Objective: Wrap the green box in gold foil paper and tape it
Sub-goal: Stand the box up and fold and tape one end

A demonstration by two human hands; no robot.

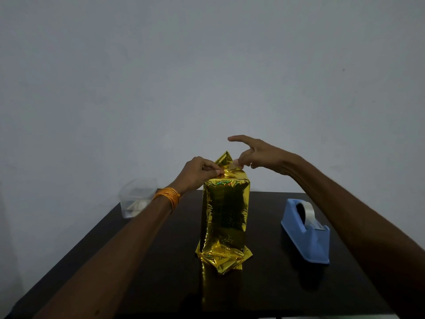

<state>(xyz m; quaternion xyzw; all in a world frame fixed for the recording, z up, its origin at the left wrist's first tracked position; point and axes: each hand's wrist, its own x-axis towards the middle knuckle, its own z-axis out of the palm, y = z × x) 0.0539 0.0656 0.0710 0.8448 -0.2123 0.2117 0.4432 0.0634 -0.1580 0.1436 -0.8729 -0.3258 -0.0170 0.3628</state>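
Top-end closure: your left hand [197, 171] pinches the gold foil [225, 215] folds; your right hand [257, 153] pinches the top flap [226, 158], forefinger raised. Next move, by judgement: press flat, then tape.

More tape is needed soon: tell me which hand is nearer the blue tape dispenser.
Right. The right hand pinches at the gold foil top, above-left of the tape dispenser; the left hand pinches the foil farther left.
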